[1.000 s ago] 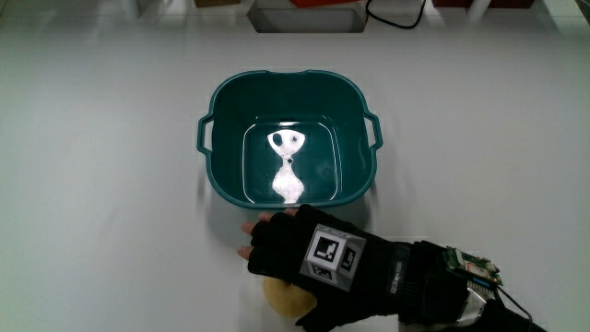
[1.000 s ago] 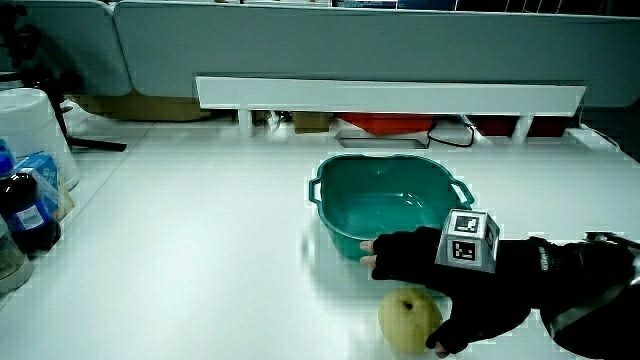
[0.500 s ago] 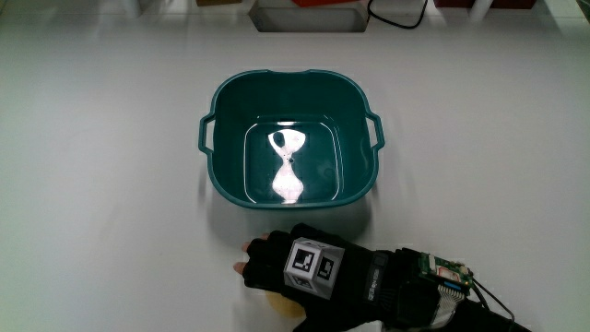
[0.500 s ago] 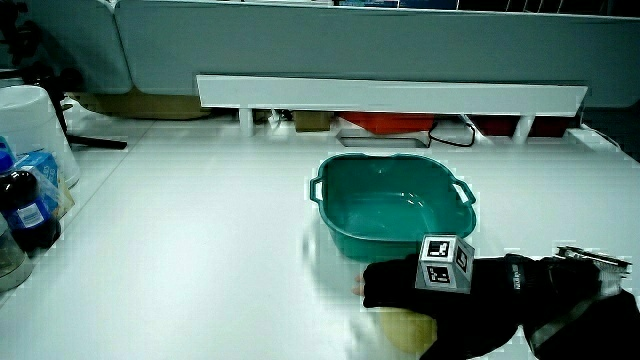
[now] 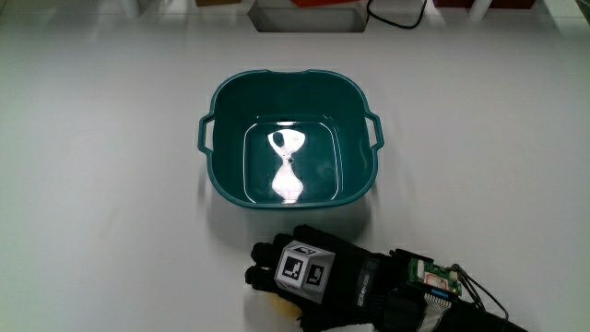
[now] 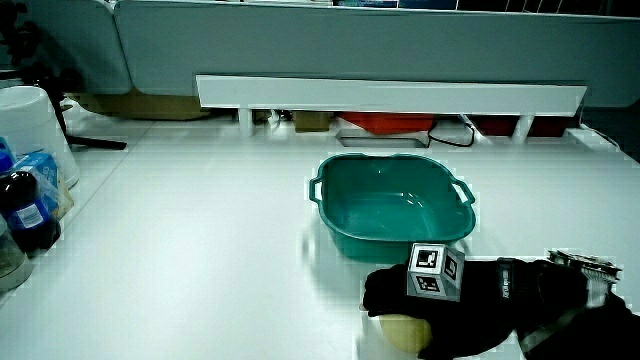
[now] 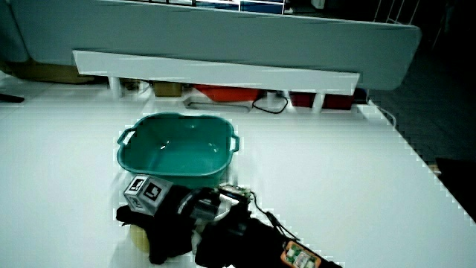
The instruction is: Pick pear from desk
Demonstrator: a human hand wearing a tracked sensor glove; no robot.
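The yellow pear (image 6: 398, 328) lies on the white desk, nearer to the person than the teal basin (image 5: 214, 101). The gloved hand (image 5: 288, 273) sits right on top of it with its fingers curled down around it. In both side views only the pear's lower edge shows under the palm (image 7: 138, 237). In the main view the glove and its patterned cube (image 5: 302, 266) hide nearly all of the fruit. The basin (image 6: 330, 172) holds nothing but a glare spot. The forearm runs back to the desk's near edge.
A white tub (image 6: 28, 120) and a dark bottle (image 6: 25, 215) stand at the desk's side edge. A low white partition (image 6: 390, 95) runs along the desk, with a red thing and a black cable (image 5: 396, 18) by it.
The hand has come down over the pear and its fingers have curled in around it; the fruit, plainly visible a second ago, is now almost covered. The basin has not moved.
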